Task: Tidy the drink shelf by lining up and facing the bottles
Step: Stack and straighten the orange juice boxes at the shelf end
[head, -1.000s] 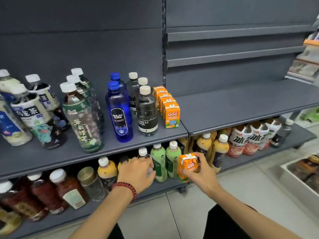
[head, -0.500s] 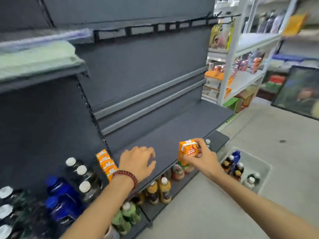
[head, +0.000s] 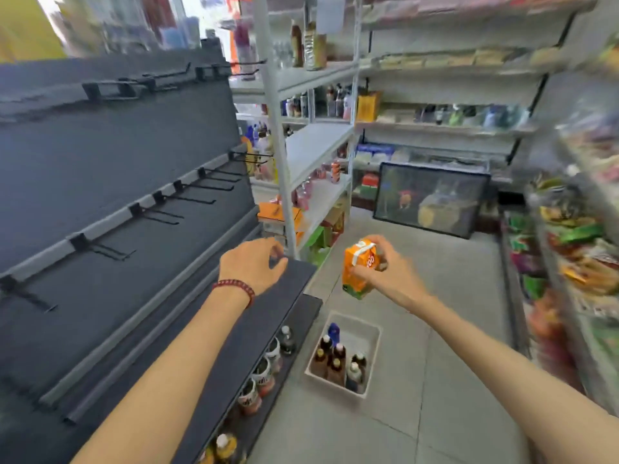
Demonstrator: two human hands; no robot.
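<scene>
My right hand (head: 388, 272) grips a small orange juice carton (head: 359, 268) with a white straw, held in the air over the aisle floor, right of the dark grey shelf (head: 187, 296). My left hand (head: 254, 262), with a red bead bracelet at the wrist, hovers over the shelf's bare right end with loosely curled fingers and holds nothing. Several bottles (head: 264, 373) stand on the lower shelf board below. The blue and black bottles of the upper row are out of view.
A white bin (head: 370, 333) with several bottles sits on the floor beside the shelf. Black peg hooks (head: 207, 182) stick out of the back panel. White racks (head: 315, 149) with goods stand ahead, a dark framed panel (head: 432, 199) leans at the aisle's end, and snack racks (head: 576, 246) line the right.
My view has swung right and up, away from the bottle rows towards the aisle. My right hand has lifted the orange carton from the lower shelf into the air; my left hand rose over the shelf's end.
</scene>
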